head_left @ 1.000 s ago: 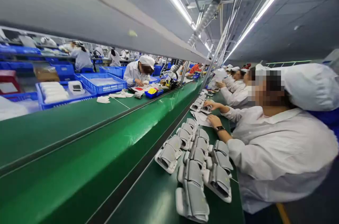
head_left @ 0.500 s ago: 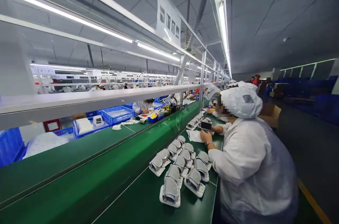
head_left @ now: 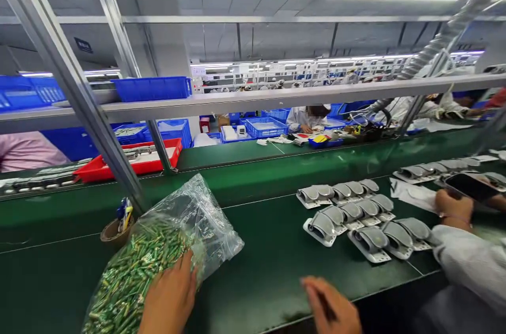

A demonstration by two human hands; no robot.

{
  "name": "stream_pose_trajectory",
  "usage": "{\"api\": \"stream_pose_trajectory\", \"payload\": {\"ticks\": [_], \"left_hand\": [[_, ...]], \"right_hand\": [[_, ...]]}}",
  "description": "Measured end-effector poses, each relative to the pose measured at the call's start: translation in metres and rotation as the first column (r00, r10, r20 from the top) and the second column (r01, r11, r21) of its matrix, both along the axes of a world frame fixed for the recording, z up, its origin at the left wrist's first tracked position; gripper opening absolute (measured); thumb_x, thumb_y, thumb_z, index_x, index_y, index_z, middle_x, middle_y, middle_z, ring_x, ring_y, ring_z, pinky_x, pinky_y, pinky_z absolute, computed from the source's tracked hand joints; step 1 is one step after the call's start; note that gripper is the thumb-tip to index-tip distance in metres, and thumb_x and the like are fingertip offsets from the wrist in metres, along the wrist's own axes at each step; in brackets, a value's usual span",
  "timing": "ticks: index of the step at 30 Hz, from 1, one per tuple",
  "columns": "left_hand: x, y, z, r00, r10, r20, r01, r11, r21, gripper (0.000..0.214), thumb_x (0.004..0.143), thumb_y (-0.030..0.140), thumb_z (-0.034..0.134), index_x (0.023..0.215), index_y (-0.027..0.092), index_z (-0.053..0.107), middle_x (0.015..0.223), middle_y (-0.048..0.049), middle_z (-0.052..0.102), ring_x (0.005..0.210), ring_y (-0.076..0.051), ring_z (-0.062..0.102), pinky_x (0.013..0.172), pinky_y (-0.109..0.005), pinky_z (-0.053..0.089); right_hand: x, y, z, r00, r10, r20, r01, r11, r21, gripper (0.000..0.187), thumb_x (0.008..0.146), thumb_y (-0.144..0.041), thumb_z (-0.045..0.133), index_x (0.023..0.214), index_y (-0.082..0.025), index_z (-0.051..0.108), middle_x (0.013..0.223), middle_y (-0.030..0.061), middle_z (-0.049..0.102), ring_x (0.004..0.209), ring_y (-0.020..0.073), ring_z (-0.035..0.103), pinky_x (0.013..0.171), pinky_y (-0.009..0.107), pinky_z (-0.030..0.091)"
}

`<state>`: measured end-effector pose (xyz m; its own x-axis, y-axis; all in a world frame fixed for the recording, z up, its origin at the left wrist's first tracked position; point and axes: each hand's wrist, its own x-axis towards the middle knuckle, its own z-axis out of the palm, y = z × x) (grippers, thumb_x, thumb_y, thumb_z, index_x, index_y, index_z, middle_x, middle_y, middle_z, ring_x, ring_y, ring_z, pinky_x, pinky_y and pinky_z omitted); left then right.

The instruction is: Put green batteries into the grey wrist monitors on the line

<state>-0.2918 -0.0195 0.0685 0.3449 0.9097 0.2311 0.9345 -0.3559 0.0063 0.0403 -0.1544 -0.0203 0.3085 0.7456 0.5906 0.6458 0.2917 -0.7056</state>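
A clear plastic bag (head_left: 209, 223) full of small green stick-like parts (head_left: 138, 260) lies on the green bench at the left. Its loose top spreads toward the upper right. My left hand (head_left: 169, 292) is at the right side of the bag, its fingers bent against the plastic and closed on it; the fingertips are partly hidden. My right hand (head_left: 334, 307) hovers at the bench's front edge, a little blurred, fingers stretched out and thumb apart, holding nothing. Beyond it, grey-and-white curved units (head_left: 369, 242) stand in rows.
A round brown holder (head_left: 116, 231) with pens stands behind the bag, beside a metal post (head_left: 95, 118). A red tray (head_left: 166, 157) lies across the raised green divider. At the right, a co-worker's hand (head_left: 454, 207) holds a dark-screened device (head_left: 468, 186). A shelf (head_left: 253, 99) crosses overhead.
My view has swung left and down from the co-worker at the right. The bag of green parts and both my hands have come into sight.
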Motion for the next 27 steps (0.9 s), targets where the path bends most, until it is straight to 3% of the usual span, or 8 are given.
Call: {"api": "stream_pose_trajectory", "payload": {"ticks": [3, 8, 10, 13, 18, 20, 23, 27], "left_hand": [[-0.024, -0.002, -0.026, 1.000, 0.018, 0.026, -0.016, 0.998, -0.061, 0.050, 0.105, 0.035, 0.028, 0.137, 0.020, 0.064, 0.126, -0.0138, 0.074, 0.104, -0.032, 0.075, 0.086, -0.046, 0.060], [-0.015, 0.006, -0.047, 0.992, -0.006, 0.127, -0.002, 0.998, 0.066, 0.061, 0.100, 0.056, 0.044, 0.145, 0.016, 0.054, 0.142, -0.0188, 0.065, 0.123, -0.039, 0.067, 0.092, -0.052, 0.060], [0.003, 0.008, -0.032, 0.973, -0.182, 0.145, 0.168, 0.980, 0.104, 0.057, 0.100, 0.054, 0.049, 0.146, 0.019, 0.050, 0.143, -0.0163, 0.064, 0.124, -0.035, 0.067, 0.091, -0.049, 0.061], [0.039, 0.017, 0.012, 0.850, -0.502, 0.160, 0.464, 0.857, 0.224, 0.051, 0.103, 0.042, 0.052, 0.150, 0.024, 0.046, 0.147, -0.0122, 0.062, 0.132, -0.030, 0.062, 0.102, -0.047, 0.056], [0.096, 0.059, 0.059, 0.699, -0.714, -0.026, 0.704, 0.682, 0.199, 0.035, 0.101, 0.036, 0.057, 0.133, 0.023, 0.061, 0.128, -0.0101, 0.073, 0.134, -0.037, 0.059, 0.112, -0.056, 0.044], [0.105, 0.069, 0.055, 0.702, -0.712, -0.031, 0.712, 0.701, 0.035, 0.018, 0.103, 0.029, 0.052, 0.110, 0.021, 0.067, 0.100, -0.0075, 0.078, 0.103, -0.030, 0.073, 0.090, -0.044, 0.055], [0.103, 0.057, 0.040, 0.731, -0.679, 0.071, 0.682, 0.724, -0.104, 0.016, 0.104, 0.025, 0.050, 0.105, 0.021, 0.065, 0.078, -0.0021, 0.075, 0.068, -0.020, 0.073, 0.059, -0.030, 0.048], [0.114, 0.008, 0.015, 0.579, -0.796, 0.178, 0.810, 0.586, -0.015, 0.015, 0.099, 0.030, 0.054, 0.092, 0.021, 0.063, 0.070, -0.0005, 0.073, 0.059, -0.016, 0.069, 0.044, -0.029, 0.034]], "right_hand": [[0.046, 0.024, -0.011, 0.962, -0.270, 0.043, 0.273, 0.961, -0.056, 0.027, 0.101, -0.043, 0.056, 0.101, -0.024, 0.074, 0.095, 0.0080, 0.077, 0.082, 0.0225, 0.075, 0.073, 0.032, 0.062], [0.062, 0.040, -0.057, 0.913, -0.322, 0.251, 0.372, 0.908, -0.190, 0.031, 0.101, -0.038, 0.047, 0.091, -0.022, 0.071, 0.084, 0.0069, 0.072, 0.077, 0.0242, 0.068, 0.071, 0.037, 0.051], [0.049, 0.043, -0.064, 0.892, -0.337, 0.303, 0.406, 0.890, -0.206, 0.028, 0.102, -0.032, 0.046, 0.094, -0.022, 0.070, 0.087, 0.0068, 0.071, 0.081, 0.0241, 0.065, 0.075, 0.038, 0.046], [0.032, 0.056, -0.058, 0.904, -0.326, 0.278, 0.393, 0.888, -0.238, 0.026, 0.102, -0.025, 0.046, 0.095, -0.020, 0.070, 0.089, 0.0063, 0.071, 0.083, 0.0226, 0.062, 0.079, 0.037, 0.043], [0.029, 0.056, -0.048, 0.930, -0.324, 0.173, 0.362, 0.886, -0.290, 0.030, 0.102, -0.030, 0.045, 0.093, -0.020, 0.072, 0.086, 0.0073, 0.071, 0.083, 0.0235, 0.064, 0.080, 0.038, 0.047], [0.028, 0.046, -0.038, 0.964, -0.266, -0.001, 0.254, 0.922, -0.292, 0.032, 0.103, -0.039, 0.047, 0.097, -0.020, 0.072, 0.088, 0.0079, 0.072, 0.080, 0.0222, 0.067, 0.076, 0.036, 0.052], [0.023, 0.055, -0.003, 0.951, -0.021, -0.307, -0.062, 0.965, -0.256, 0.033, 0.103, -0.048, 0.054, 0.105, -0.021, 0.073, 0.104, 0.0093, 0.074, 0.088, 0.0200, 0.073, 0.080, 0.031, 0.060], [-0.026, 0.130, 0.062, 0.862, 0.461, -0.210, -0.501, 0.836, -0.222, 0.036, 0.104, -0.046, 0.051, 0.106, -0.022, 0.078, 0.110, 0.0070, 0.076, 0.101, 0.0180, 0.074, 0.091, 0.027, 0.060]]}}
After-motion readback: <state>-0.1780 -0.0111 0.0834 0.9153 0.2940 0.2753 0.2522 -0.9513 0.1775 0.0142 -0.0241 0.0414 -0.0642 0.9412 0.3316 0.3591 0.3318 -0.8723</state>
